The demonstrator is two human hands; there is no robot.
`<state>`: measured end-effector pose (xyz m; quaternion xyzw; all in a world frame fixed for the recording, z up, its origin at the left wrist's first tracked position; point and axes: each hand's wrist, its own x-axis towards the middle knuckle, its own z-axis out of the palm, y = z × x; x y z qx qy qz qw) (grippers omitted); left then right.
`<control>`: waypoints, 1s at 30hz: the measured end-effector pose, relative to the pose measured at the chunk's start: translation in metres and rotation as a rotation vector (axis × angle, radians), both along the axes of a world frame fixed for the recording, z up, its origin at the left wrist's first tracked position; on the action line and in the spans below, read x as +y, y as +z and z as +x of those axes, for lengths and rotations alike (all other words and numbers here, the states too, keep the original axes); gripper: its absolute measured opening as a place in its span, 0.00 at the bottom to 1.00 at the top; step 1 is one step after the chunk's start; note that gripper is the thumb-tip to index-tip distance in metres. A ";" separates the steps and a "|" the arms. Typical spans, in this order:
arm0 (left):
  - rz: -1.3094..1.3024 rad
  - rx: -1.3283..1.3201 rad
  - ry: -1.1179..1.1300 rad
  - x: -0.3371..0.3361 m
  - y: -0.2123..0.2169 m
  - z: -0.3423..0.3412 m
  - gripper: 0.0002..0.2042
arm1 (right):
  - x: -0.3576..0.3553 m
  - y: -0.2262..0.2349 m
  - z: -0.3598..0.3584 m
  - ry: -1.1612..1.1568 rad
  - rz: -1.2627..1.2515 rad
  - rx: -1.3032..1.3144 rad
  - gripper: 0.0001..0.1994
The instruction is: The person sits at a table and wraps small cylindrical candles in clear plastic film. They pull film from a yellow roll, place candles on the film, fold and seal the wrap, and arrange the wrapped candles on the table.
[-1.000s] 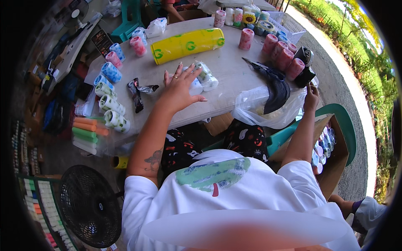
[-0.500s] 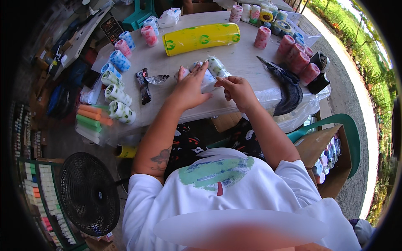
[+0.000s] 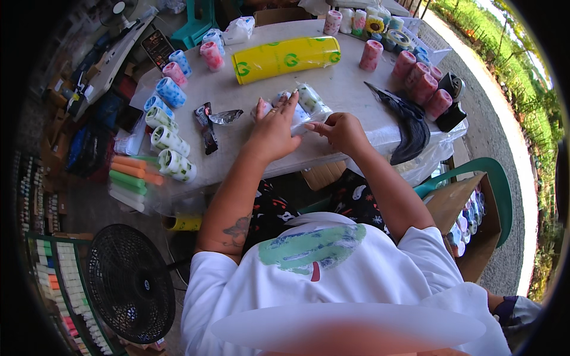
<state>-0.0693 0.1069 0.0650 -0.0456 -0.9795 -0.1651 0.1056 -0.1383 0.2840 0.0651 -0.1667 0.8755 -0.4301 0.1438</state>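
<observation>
Three patterned cylinders lie side by side under clear plastic wrap (image 3: 300, 126) near the middle of the table. The green-and-white cylinder (image 3: 309, 97) is at their right, a blue-and-white one in the middle, and a pink-and-white one is mostly hidden at the left. Across the bundle rests my left hand (image 3: 274, 132), open with fingers stretched out. My right hand (image 3: 344, 133) is closed at the bundle's near right corner, thumb pointing left, gripping the edge of the wrap. Beyond them lies a big roll of cling film in a yellow printed cover (image 3: 285, 59).
Blue, pink and green patterned cylinders (image 3: 171, 92) line the table's left; red-pink ones (image 3: 423, 89) stand right. Black wrappers (image 3: 208, 127) lie left of my hands, a dark cloth (image 3: 409, 127) right. A fan (image 3: 130, 283) and an open cardboard box (image 3: 466, 231) flank me.
My right hand has drawn slightly nearer to me, with its thumb extending further left. My left hand stays on the bundle. The whole view has shifted slightly.
</observation>
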 end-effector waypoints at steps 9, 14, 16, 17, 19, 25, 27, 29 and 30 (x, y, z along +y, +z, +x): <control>-0.016 0.010 -0.038 -0.003 0.002 0.002 0.46 | -0.004 -0.022 -0.019 0.267 -0.062 1.174 0.17; 0.030 0.017 -0.053 -0.010 0.004 0.006 0.46 | -0.003 -0.018 -0.022 0.263 0.006 0.929 0.26; 0.060 0.127 -0.073 -0.011 0.006 0.012 0.46 | 0.001 -0.017 -0.032 0.217 -0.197 0.704 0.29; 0.150 0.269 -0.002 -0.013 0.001 0.014 0.46 | 0.003 -0.020 -0.042 0.169 -0.252 0.513 0.29; 0.329 0.557 0.143 -0.022 -0.024 0.013 0.45 | 0.000 -0.028 -0.067 0.079 -0.353 0.129 0.32; 0.487 -0.080 0.504 -0.036 -0.024 0.022 0.42 | -0.027 0.003 -0.061 0.235 -0.054 -0.050 0.34; 0.571 0.030 0.431 -0.036 -0.023 0.028 0.41 | -0.024 -0.006 -0.045 0.205 -0.254 0.034 0.33; 0.715 0.280 0.272 -0.034 -0.038 0.034 0.40 | -0.013 -0.016 -0.032 0.196 -0.538 -0.073 0.34; 0.757 0.363 0.215 -0.031 -0.039 0.036 0.41 | -0.008 -0.021 -0.023 0.192 -0.638 -0.052 0.34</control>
